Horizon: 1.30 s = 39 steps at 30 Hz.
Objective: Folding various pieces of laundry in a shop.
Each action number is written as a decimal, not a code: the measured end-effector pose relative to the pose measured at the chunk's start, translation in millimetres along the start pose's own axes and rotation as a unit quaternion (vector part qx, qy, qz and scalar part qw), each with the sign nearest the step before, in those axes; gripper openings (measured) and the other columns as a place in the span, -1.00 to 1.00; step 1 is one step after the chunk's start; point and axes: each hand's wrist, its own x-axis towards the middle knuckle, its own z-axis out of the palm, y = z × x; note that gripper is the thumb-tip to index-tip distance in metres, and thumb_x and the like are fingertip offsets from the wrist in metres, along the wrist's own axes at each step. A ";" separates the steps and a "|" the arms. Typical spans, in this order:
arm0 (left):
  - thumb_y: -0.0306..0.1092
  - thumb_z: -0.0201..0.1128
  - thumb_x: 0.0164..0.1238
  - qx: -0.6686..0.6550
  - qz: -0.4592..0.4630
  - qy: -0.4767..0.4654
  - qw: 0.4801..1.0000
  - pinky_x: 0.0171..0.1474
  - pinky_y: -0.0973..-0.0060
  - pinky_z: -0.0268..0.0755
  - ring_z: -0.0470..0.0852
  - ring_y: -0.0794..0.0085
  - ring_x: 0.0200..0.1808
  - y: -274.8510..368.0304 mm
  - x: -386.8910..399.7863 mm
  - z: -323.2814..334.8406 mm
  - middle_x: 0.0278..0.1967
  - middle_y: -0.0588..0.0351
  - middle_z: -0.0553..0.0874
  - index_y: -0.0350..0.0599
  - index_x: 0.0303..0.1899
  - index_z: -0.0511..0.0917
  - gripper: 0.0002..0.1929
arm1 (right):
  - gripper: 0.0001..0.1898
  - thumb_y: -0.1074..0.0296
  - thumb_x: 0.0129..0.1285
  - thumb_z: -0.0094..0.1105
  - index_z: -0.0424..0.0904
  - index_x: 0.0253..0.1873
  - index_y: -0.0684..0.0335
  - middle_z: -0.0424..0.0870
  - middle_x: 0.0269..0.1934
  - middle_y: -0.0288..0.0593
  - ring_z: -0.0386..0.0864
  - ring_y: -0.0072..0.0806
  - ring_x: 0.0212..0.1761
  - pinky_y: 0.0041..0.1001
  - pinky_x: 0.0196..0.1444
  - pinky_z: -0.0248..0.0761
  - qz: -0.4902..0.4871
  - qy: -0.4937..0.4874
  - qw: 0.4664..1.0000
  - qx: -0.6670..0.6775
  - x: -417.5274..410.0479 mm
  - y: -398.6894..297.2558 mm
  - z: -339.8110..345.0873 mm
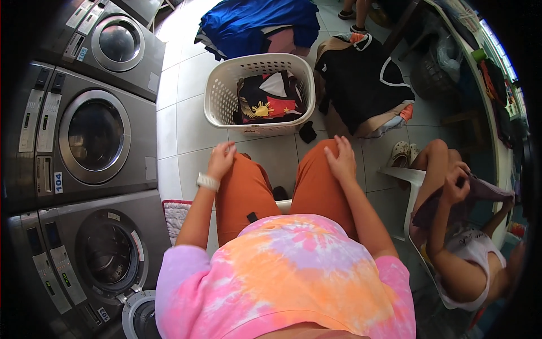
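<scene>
My left hand [222,160] rests on my left knee, fingers somewhat apart, with a pale watch on the wrist. On my other knee lies my right hand [341,159], its fingers spread and nothing in it. Just beyond my knees stands a white plastic laundry basket [217,99] with folded dark, red and white clothes [271,99] inside. A small black cloth [307,132] lies on the tiled floor by the basket's near right corner. Right of the basket is a stack of clothes with a black garment [360,80] on top; behind it is a blue garment [258,25] over another pile.
Front-loading machines [95,135] line the left side; the nearest has its door [144,315] open. At right, a seated person [461,254] on a white plastic chair [413,190] holds a dark cloth [478,190]. Another person's legs [360,15] show at the top. A quilted cloth [178,216] lies at left.
</scene>
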 end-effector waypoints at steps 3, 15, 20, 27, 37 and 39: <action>-0.20 0.18 0.24 0.187 0.041 0.065 0.979 0.25 0.15 0.16 0.28 -0.05 0.28 60.4 -69.6 -4.0 0.22 -0.01 0.41 -0.04 0.04 0.53 -0.65 | -0.38 0.05 0.17 0.18 0.28 0.30 0.15 0.29 0.27 -0.03 0.31 -0.18 0.25 -0.10 0.13 0.29 0.110 -0.027 0.977 0.183 60.6 68.2 22.0; -0.18 0.22 0.15 0.211 -0.021 0.052 0.976 0.32 -0.01 -0.07 0.09 0.04 0.38 74.7 -84.7 -2.5 0.29 0.12 0.32 0.11 -0.03 0.56 -0.68 | -0.15 0.11 0.07 0.37 0.00 0.40 -0.15 0.20 0.34 -0.16 0.19 -0.08 0.32 0.02 0.11 0.21 0.428 0.015 0.799 0.421 129.4 100.8 45.4; -0.23 0.18 0.20 0.204 -0.009 0.043 0.978 0.32 0.13 0.00 0.10 0.04 0.38 82.1 -76.8 1.9 0.30 0.14 0.32 0.08 -0.03 0.57 -0.71 | -0.30 0.08 0.05 0.38 0.32 0.26 0.24 0.40 0.21 -0.02 0.35 -0.19 0.23 -0.23 0.16 0.23 0.327 -0.021 0.905 0.272 123.9 143.4 43.9; -0.18 0.05 0.33 0.183 -0.008 0.063 0.981 0.32 0.13 0.00 0.11 0.05 0.38 71.2 -77.7 2.6 0.29 0.15 0.34 0.08 -0.04 0.59 -0.75 | -0.74 0.26 0.19 0.19 0.37 -0.35 0.33 0.38 -0.43 -0.33 0.31 -0.61 -0.35 -0.51 -0.28 0.25 0.120 0.080 0.920 0.365 140.8 69.3 -2.6; 0.11 -0.16 0.42 -0.123 0.017 -0.170 0.978 0.39 0.20 -0.12 0.13 0.19 0.38 94.3 -86.7 -15.9 0.32 0.04 0.26 -0.07 0.20 0.36 -0.47 | -0.95 0.48 0.23 0.07 0.41 -0.31 0.25 0.32 -0.42 -0.40 0.24 -0.72 -0.43 -0.65 -0.41 0.18 -0.217 0.013 0.879 0.424 -29.2 -191.9 -136.8; 0.11 -0.18 0.43 -0.416 0.137 -0.297 0.849 0.40 0.29 -0.06 0.16 0.25 0.36 107.1 -96.3 -11.9 0.32 0.02 0.25 -0.18 0.24 0.29 -0.42 | -0.92 0.51 0.12 0.15 0.45 -0.30 0.30 0.39 -0.43 -0.14 0.38 -0.33 -0.43 -0.47 -0.37 0.27 -0.414 0.000 0.848 0.330 -75.5 -214.7 -133.4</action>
